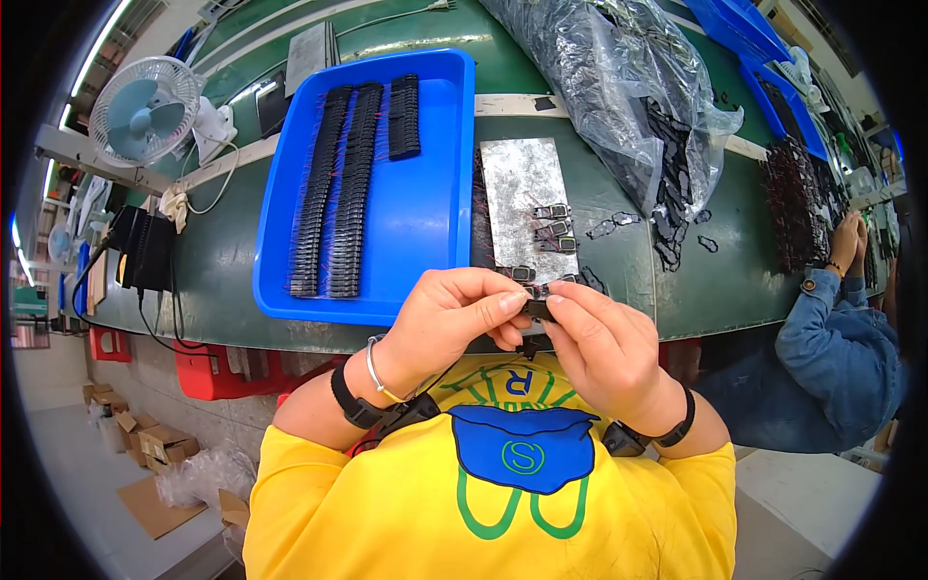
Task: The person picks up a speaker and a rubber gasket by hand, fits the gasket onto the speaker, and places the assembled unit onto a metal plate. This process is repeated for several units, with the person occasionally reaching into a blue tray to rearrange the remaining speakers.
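Close in front of my chest, my left hand [456, 307] and my right hand [607, 338] meet with fingertips pinched on a small black rectangular part [537, 309]. My fingers cover most of it. Just beyond them lies a grey metal plate [527, 179]. On its near half rest several small black rectangular components [554, 230] with pale centres and thin wires, which look like small speakers. Another such component [518, 275] sits beside my left fingertips. To the left, a blue tray [440, 222] holds long rows of small black parts [356, 193] with red wires.
A clear plastic bag [619, 87] of black thin frames spills onto the green table [619, 280]. A fan [145, 111] and a black power adapter [145, 246] stand at the left. On the right, a co-worker's blue sleeve [831, 358] is near heaped wired parts [797, 203].
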Demonstrator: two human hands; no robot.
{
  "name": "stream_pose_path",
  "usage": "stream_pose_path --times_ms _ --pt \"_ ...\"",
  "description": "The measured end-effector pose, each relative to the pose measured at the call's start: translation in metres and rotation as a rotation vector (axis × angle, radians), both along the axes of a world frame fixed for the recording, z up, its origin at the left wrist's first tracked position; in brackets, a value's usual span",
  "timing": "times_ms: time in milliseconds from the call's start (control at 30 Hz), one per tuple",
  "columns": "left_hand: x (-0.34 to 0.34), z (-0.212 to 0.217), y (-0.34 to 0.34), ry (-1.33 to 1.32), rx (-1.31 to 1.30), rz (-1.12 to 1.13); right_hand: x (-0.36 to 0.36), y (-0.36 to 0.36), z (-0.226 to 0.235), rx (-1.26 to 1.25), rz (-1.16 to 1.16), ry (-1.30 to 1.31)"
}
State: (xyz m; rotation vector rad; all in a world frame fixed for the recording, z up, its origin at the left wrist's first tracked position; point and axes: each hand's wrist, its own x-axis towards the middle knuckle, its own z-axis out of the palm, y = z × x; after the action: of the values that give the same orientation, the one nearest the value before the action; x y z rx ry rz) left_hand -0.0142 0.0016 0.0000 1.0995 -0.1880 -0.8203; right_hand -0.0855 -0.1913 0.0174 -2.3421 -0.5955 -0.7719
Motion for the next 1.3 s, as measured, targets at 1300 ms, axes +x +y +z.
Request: stream_pose_path --times_ms 1300 --pt "0.004 0.0 0.012 -0.897 0.1 0.012 0.015 -0.009 -0.016 0.343 0.291 0.144"
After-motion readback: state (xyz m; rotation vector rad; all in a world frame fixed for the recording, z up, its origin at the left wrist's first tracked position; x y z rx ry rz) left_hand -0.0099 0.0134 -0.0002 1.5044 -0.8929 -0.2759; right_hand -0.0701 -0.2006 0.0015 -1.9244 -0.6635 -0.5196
